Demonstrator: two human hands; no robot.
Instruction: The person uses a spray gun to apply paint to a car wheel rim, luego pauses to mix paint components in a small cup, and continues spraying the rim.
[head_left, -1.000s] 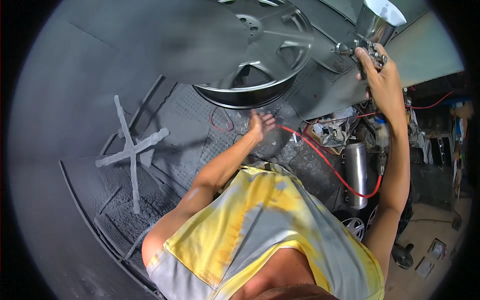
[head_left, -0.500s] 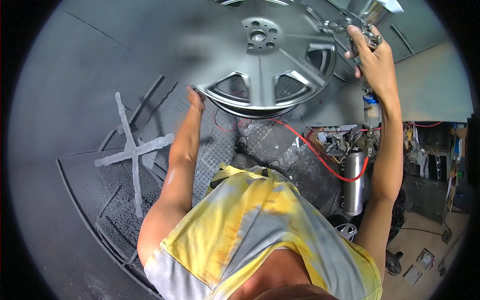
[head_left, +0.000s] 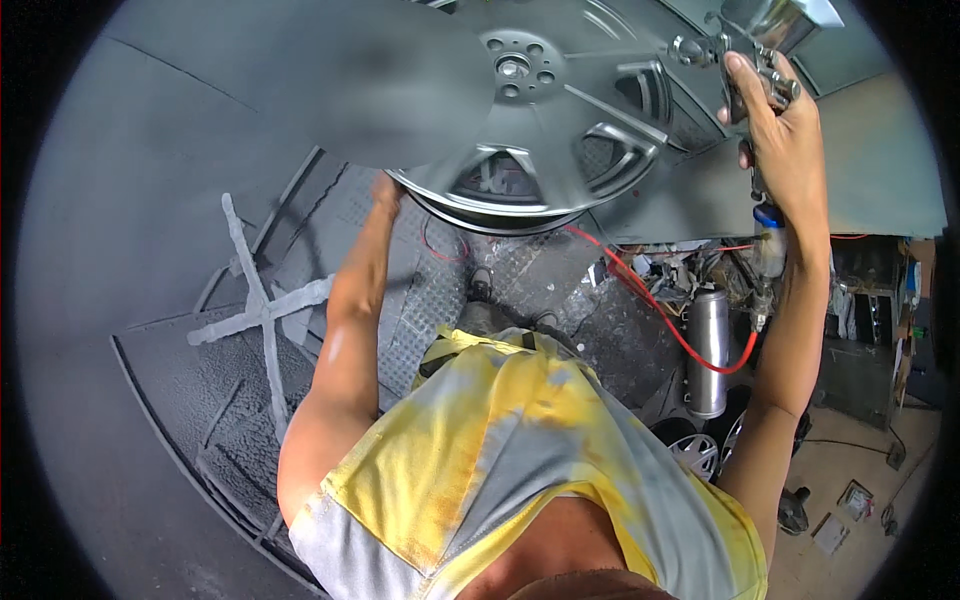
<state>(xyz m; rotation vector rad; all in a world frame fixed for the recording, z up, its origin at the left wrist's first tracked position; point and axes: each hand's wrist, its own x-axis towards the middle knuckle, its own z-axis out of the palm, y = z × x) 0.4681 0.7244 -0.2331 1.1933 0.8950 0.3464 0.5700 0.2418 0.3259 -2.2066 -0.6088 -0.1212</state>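
A silver-grey alloy wheel rim [head_left: 535,165] is at the top centre, its spoked face toward me. My left hand [head_left: 387,186] is at the rim's lower left edge; its fingers are hidden behind the edge. Off the rim's right side, my right hand [head_left: 785,140] is wrapped round the grip of a metal spray gun [head_left: 738,65]. A metal cup [head_left: 768,22] tops the gun, and its nozzle points left toward the rim. Below the grip hang a clear, blue-ringed filter [head_left: 768,245] and a red air hose [head_left: 690,350]. A blurred grey patch covers the rim's left part.
At left stands a grey-coated cross-shaped stand [head_left: 265,312]. A silver cylinder [head_left: 707,360] stands at lower right, beside more wheels [head_left: 692,450]. Behind it lies a crumpled heap [head_left: 675,270], with a dark cabinet [head_left: 860,370] farther right. Textured metal plate [head_left: 405,320] covers part of the floor.
The rim has turned, its lower spokes shifting right. My right hand and the spray gun have moved right, away from the rim, and the hose has swung along. My left hand has shifted slightly up.
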